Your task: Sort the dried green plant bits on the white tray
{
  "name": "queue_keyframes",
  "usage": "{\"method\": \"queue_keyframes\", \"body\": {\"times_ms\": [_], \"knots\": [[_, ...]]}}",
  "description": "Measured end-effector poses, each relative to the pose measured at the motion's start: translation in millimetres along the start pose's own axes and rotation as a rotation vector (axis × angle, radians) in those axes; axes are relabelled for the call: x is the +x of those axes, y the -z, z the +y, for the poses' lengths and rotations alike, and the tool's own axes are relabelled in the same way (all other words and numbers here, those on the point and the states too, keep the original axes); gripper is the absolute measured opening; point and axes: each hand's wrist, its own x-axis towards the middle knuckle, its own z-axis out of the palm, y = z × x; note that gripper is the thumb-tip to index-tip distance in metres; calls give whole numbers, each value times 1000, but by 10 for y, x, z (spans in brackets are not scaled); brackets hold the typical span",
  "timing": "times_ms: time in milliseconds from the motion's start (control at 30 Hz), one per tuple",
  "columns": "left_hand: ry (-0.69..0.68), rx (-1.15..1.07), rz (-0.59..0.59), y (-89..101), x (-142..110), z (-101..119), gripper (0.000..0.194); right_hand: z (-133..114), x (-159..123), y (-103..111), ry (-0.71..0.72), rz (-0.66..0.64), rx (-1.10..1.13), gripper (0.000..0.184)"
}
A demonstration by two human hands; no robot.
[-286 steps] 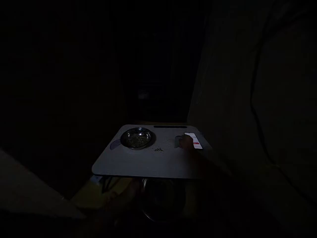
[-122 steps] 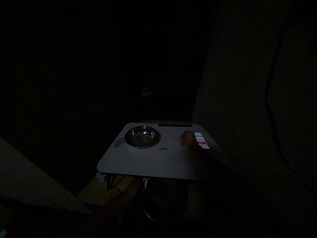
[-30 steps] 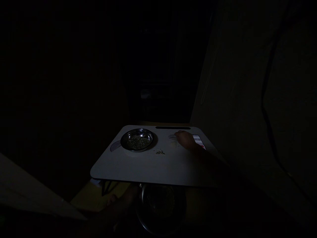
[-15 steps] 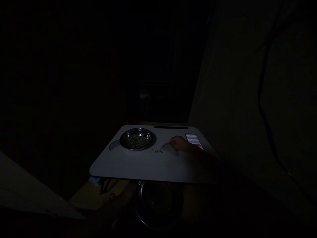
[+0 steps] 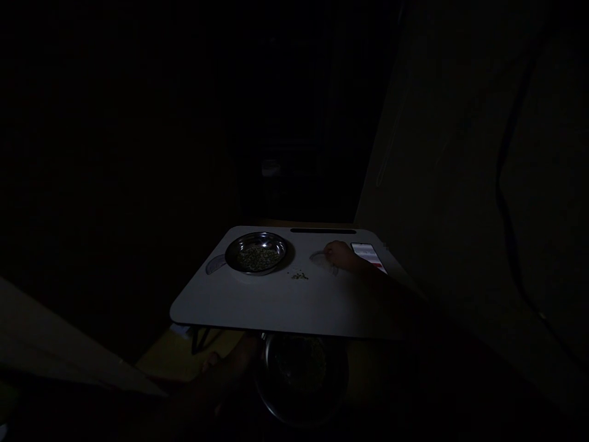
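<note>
Nearby, phone (image 5: pixel 365 253) beside right hand (image 5: pixel 338 254); bowl (image 5: pixel 257 253) left, loose bits (image 5: pixel 300 276) between.

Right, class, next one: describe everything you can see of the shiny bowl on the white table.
The bowl is round, wide-rimmed and shiny like metal, with bright glints inside. It sits upright on the tabletop, towards the far left, partly filled with small greenish pieces. A pale purplish shape adjoins its left side; no hand touches it.
</note>
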Motion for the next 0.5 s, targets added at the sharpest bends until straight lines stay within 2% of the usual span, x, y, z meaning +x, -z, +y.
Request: {"method": "queue_keyframes", "body": {"times_ms": [167, 267, 400, 500], "knots": [[-26, -14, -3, -23, -24, 1, 36, 71, 86, -55, -27, 28, -7, 23], [18, 7, 36, -25, -10, -10, 33, 104, 92, -65, -37, 33, -13, 22], [71, 32, -10, -10, 2, 13, 35, 128, 85, -75, -62, 45, -1, 23], [37, 16, 21, -3, -9, 34, 33, 116, 78, -67, -60, 44, 18, 23]]}}
